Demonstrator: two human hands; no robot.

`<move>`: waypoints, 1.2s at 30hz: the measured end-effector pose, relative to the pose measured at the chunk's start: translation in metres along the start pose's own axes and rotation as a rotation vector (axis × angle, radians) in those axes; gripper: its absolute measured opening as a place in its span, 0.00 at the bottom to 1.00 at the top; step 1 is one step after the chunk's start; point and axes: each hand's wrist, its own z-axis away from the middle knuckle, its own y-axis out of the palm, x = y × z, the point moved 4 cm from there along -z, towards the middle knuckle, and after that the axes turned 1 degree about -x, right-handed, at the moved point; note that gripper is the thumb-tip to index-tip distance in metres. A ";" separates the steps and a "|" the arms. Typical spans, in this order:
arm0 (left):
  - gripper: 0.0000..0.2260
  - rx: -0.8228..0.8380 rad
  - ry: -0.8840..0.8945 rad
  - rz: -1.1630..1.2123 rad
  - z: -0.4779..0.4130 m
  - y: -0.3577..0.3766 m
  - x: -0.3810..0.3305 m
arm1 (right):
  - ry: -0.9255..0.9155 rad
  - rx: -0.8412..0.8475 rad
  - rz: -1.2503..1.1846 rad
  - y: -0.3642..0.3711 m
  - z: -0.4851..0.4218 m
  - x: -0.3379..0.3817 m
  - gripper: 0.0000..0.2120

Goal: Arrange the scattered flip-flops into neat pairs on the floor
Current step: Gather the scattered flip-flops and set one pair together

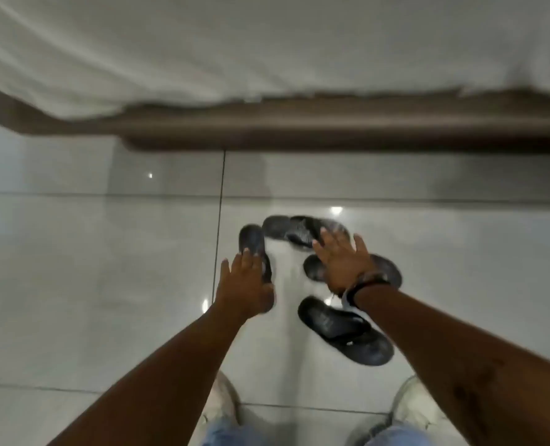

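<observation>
Several black flip-flops lie scattered on the glossy tile floor (106, 284). One flip-flop (252, 243) lies lengthwise at the left, and my left hand (244, 288) reaches over its near end with fingers spread, holding nothing. Another flip-flop (294, 231) lies at the far middle. My right hand (344, 260), with a dark wristband, hovers open over a third flip-flop (388, 268), covering most of it. A fourth flip-flop (344, 331) lies diagonally nearest to me, strap up. The picture is blurred.
A bed with white sheets (267, 43) and a brown base (331, 127) runs across the far side. My two white shoes (222, 403) (418, 407) stand on the tiles at the bottom edge.
</observation>
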 end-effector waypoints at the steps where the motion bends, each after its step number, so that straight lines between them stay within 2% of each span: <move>1: 0.32 0.015 -0.010 -0.026 -0.019 0.028 0.003 | -0.017 0.002 0.042 0.025 -0.028 0.000 0.32; 4: 0.29 -0.012 -0.043 -0.029 -0.075 0.098 0.015 | -0.013 0.029 0.140 0.079 -0.104 -0.008 0.29; 7: 0.23 -0.105 -0.067 -0.049 -0.109 0.143 0.016 | -0.005 0.031 0.210 0.119 -0.140 -0.012 0.27; 12: 0.12 -0.227 -0.149 -0.001 -0.137 0.152 0.016 | -0.026 -0.177 0.334 0.118 -0.161 0.005 0.15; 14: 0.07 -0.262 -0.147 0.003 -0.139 0.149 0.018 | -0.002 -0.191 0.352 0.114 -0.163 0.011 0.12; 16: 0.04 -0.269 -0.157 0.016 -0.139 0.144 0.026 | 0.037 -0.191 0.293 0.106 -0.164 0.016 0.11; 22: 0.06 -0.264 -0.163 0.025 -0.139 0.109 0.066 | 0.028 -0.198 0.113 0.073 -0.171 0.053 0.11; 26: 0.06 -0.299 -0.171 0.043 -0.141 0.091 0.092 | 0.123 -0.176 -0.070 0.058 -0.181 0.087 0.12; 33: 0.05 -0.216 -0.137 -0.011 -0.144 0.099 0.115 | 0.288 -0.124 -0.392 0.080 -0.188 0.145 0.11; 36: 0.02 -0.221 -0.110 -0.021 -0.141 0.111 0.120 | 0.338 -0.103 -0.566 0.095 -0.192 0.164 0.12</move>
